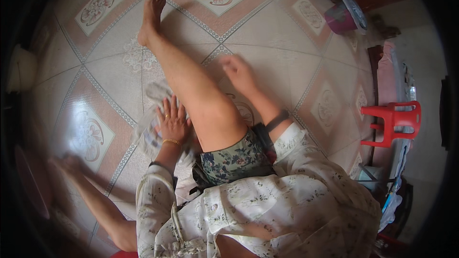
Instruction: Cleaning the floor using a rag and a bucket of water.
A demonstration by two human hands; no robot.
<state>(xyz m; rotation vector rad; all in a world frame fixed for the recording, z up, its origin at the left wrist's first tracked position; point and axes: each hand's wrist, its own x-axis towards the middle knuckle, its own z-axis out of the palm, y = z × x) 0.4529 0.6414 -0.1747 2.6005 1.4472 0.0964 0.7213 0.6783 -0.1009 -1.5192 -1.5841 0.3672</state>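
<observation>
My left hand (pixel 173 120) lies flat on a crumpled pale grey cloth (pixel 147 133), its fingers spread. A ring and a gold-coloured bracelet show on that side. The cloth rests on the tiled floor beside my bent leg (pixel 205 100), and part of it is hidden under my hand and arm. Across the knee, my right hand (pixel 239 72) hovers above the tiles with its fingers bent and smeared by motion. I see nothing in it, though its palm is hidden. A dark band circles the right forearm.
Patterned tiles (pixel 267 67) cover the floor. My other leg (pixel 95 200) stretches out at the lower left. On the right stand a red plastic stool (pixel 392 123) and, farther off, a purple bucket (pixel 342 18) with a pale lid. A pinkish round object (pixel 32 181) is at the left rim.
</observation>
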